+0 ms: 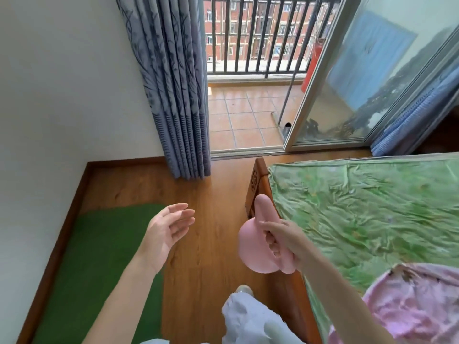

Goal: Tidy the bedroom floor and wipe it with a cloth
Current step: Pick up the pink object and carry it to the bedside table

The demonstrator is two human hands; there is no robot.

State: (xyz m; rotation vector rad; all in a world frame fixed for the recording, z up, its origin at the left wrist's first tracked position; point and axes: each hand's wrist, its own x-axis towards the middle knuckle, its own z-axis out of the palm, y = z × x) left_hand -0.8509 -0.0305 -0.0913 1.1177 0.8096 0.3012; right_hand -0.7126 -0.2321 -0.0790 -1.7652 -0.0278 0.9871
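Observation:
My right hand (pixel 280 242) grips a pair of pink slippers (pixel 253 247), held in the air beside the wooden bed frame (pixel 258 184); one slipper's toe points up past my fingers. My left hand (pixel 169 229) hovers open, palm turned inward, over the wooden floor (pixel 203 244), holding nothing. No cloth is visible in either hand.
A green mat (pixel 99 264) lies along the left wall. The bed with a green sheet (pixel 372 207) and a pink blanket (pixel 417 306) fills the right. Grey curtains (pixel 173 95) hang beside the open balcony door (pixel 323 83). My leg in light trousers (pixel 248 319) is below.

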